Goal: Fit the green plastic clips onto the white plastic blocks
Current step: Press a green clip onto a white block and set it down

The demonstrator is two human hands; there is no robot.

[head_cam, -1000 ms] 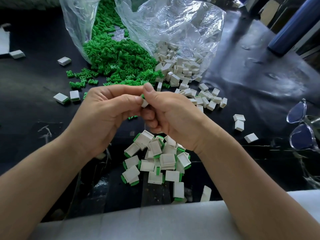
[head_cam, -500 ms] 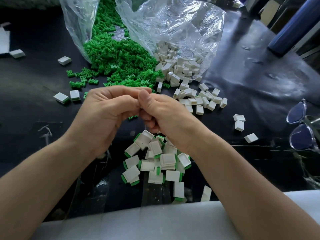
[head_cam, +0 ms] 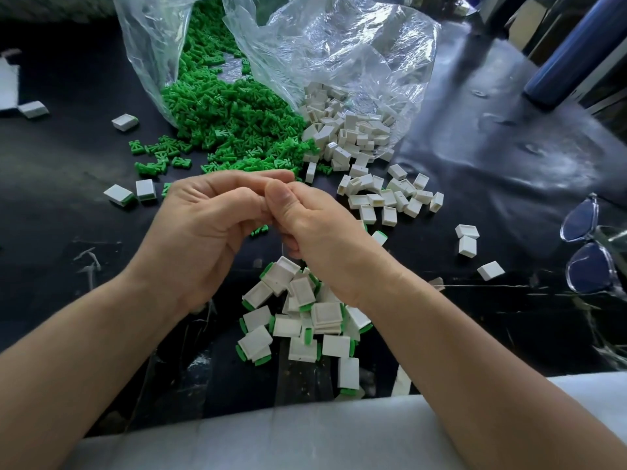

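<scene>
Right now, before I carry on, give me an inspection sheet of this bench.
Surface: black sheet, glossy, scuffed.
Job's things: green clips spilling from a clear bag; white blocks spilling from a second bag; fitted pieces heaped below the wrists.
Clutter: glasses at right; stray blocks at left.
Grippers: left hand and right hand meet at the fingertips; held part hidden.
Cables: nothing seen.
Surroundings: blue cylinder far right; white padding along near edge.

A hand-assembly workshop: on a scuffed black tabletop point(head_cam: 509, 147), clear bulk bags point(head_cam: 356, 52) spill green clips point(head_cam: 230, 113) and white blocks point(head_cam: 353, 134); finished pieces point(head_cam: 305, 320) are heaped just before the bags.
</scene>
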